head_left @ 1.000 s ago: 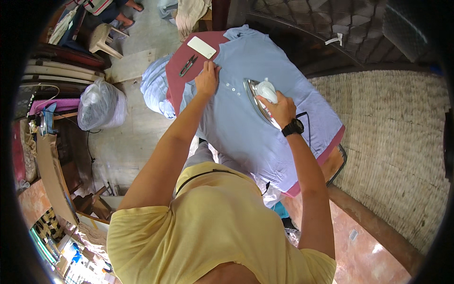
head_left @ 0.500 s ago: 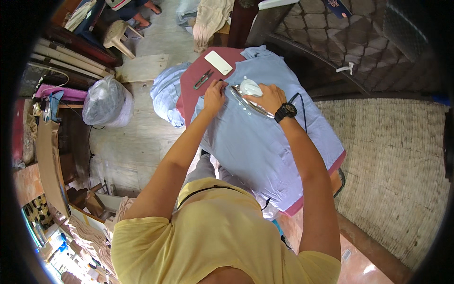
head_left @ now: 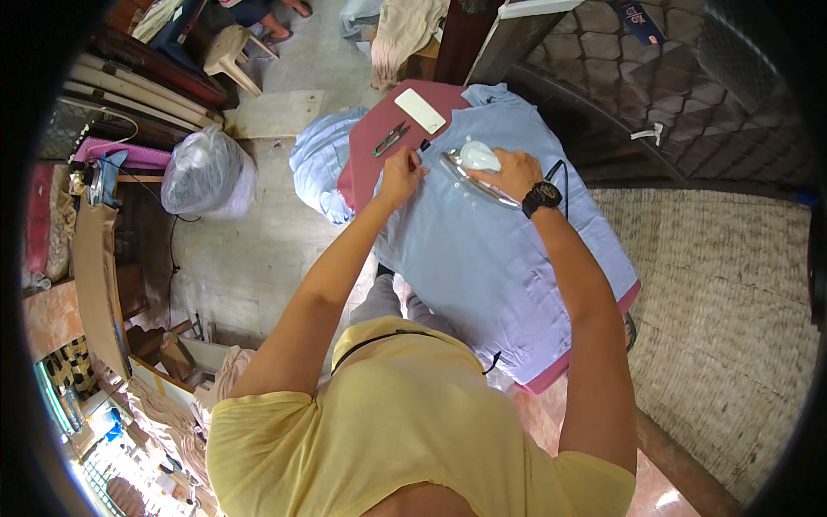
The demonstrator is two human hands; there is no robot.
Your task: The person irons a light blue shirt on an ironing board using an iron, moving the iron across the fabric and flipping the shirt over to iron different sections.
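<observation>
A light blue shirt (head_left: pixel 508 258) lies spread over a maroon padded ironing board (head_left: pixel 366 129). My right hand (head_left: pixel 515 175) is closed around the white handle of a clothes iron (head_left: pixel 479 157), whose shiny soleplate rests on the shirt. At the shirt's left edge my left hand (head_left: pixel 402 177) is closed, fingertips pinching the fabric beside a small dark tab (head_left: pixel 424 145). Just beyond it, a pair of thread snips (head_left: pixel 391 140) and a white phone-like slab (head_left: pixel 420 112) lie on the maroon cover. The iron's black cord (head_left: pixel 564 185) loops behind my right wrist.
Bunched light blue cloth (head_left: pixel 323 164) hangs off the board's left side. Further left stands a stuffed clear plastic bag (head_left: pixel 202 177). A cream stool (head_left: pixel 233 56) and a person's legs (head_left: pixel 280 26) are at the far left. A dark lattice gate (head_left: pixel 594 103) borders the right, above a woven mat (head_left: pixel 706 319).
The whole view has shifted, so the board sits further right. My left hand has drawn slightly back from the dark tab, which shows more. The iron stays about in place on the shirt.
</observation>
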